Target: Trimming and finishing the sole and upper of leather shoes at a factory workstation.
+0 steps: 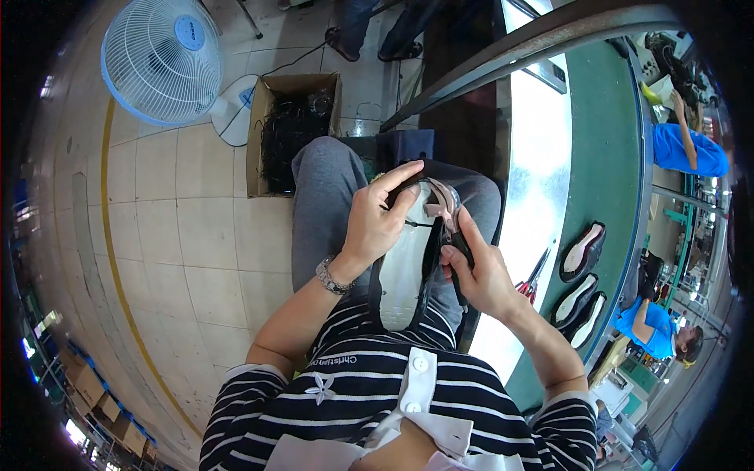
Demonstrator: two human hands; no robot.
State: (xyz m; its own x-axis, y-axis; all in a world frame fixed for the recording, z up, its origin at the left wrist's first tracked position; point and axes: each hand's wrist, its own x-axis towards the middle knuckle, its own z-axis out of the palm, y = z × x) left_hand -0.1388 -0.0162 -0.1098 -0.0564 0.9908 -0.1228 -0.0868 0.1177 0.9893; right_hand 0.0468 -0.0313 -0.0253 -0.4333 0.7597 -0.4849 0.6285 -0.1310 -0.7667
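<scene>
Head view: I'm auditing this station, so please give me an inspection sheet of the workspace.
Surface: green belt beside a shiny metal table.
Job's things: shoe on the lap, sole side up.
Clutter: three more shoes on the belt; red scissors.
Hands: left hand grips the shoe; right hand pinches its edge.
Cables: cord on floor.
Surroundings: fan, cardboard box, tiled floor, co-workers in blue.

Top: short-sleeved shirt [369, 392] in black and white horizontal stripes, with a small white flower motif on the chest
Collar and placket: white, with round white buttons
Sleeve cuffs: white bands
Left wrist: silver metal-link bracelet [331, 277]
Legs: grey trousers [326, 196]
</scene>
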